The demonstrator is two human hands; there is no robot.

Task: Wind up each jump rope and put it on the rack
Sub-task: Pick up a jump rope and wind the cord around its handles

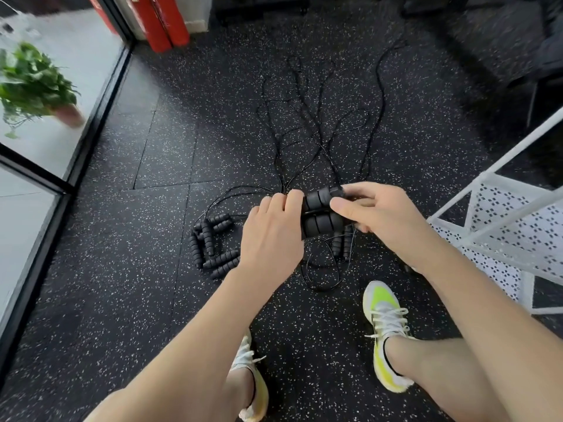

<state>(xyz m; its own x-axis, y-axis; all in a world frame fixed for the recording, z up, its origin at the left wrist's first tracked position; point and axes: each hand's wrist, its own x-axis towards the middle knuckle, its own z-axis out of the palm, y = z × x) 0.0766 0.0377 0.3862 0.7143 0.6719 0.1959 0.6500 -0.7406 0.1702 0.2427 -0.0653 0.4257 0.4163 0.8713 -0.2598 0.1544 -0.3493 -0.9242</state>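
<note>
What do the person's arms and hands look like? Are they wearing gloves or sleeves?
No gloves and no sleeves. The left hand and right hand are bare, and both forearms are bare as far as the picture shows. No watch, rings or bracelets show.

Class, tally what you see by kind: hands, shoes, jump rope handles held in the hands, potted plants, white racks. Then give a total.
hands: 2, left hand and right hand
shoes: 2
held handles: 2
potted plant: 1
white rack: 1
total: 8
</note>
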